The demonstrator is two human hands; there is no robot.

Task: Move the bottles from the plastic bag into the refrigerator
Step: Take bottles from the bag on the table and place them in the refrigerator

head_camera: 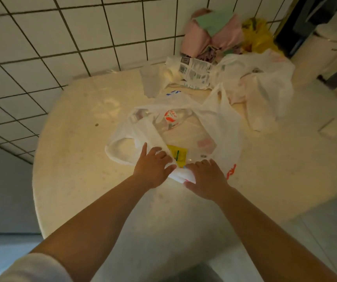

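Both hands at the near edge of the plastic bag (214, 127).
Left hand (153, 166) pinches its rim; right hand (206, 178) rests flat, bottles (169, 121) beyond them.

Plastic bag (214, 127): middle of the tabletop (72, 159); bottles (169, 121) lying inside. Left hand (153, 167) and right hand (206, 178): on the bag's near edge, side by side. Cup (150, 82): behind the bag, near the far edge. Second bag (265, 86): far right. Tiled wall (61, 37): behind the tabletop.

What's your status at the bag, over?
Left hand and right hand both on near edge of plastic bag. Bottles inside, none out. Nothing blocking.
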